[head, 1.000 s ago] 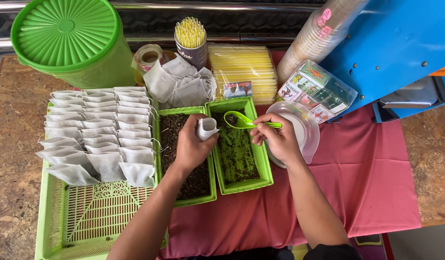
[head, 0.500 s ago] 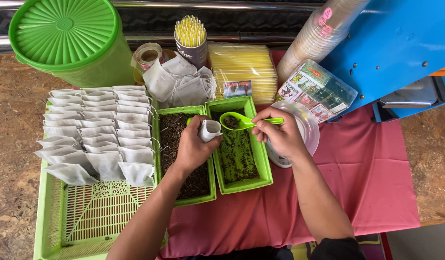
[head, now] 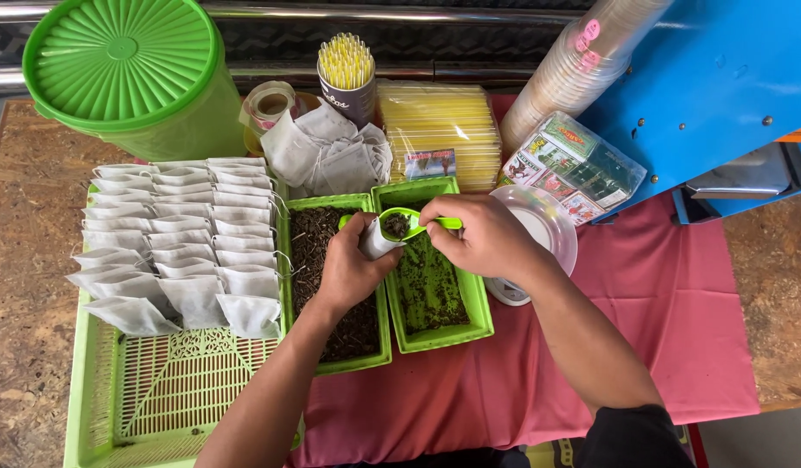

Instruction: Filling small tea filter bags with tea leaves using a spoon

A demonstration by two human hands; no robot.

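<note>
1. Green plastic scoop [head: 407, 224], loaded with dark tea leaves, is tipping into a small white filter bag [head: 376, 240]; the right hand [head: 480, 237] is pinching its handle, grip clamped on it.
2. Left hand [head: 348, 273] is holding the bag upright, grip closed around it, directly over the seam between the two green trays [head: 483, 316] of loose tea.
3. Keeping the bag's mouth wide and right under the scoop's lip is probably what matters, so spills are falling back into the trays.
4. Filled bags [head: 179, 234] are lying in rows left of the trays, on a green slatted basket [head: 171, 390].
5. Pink cloth [head: 678, 329] is covering the tabletop right of the trays; a large green lidded tub [head: 127, 74], yellow straws [head: 346, 62] and stacked cups [head: 574, 69] are standing behind them.
</note>
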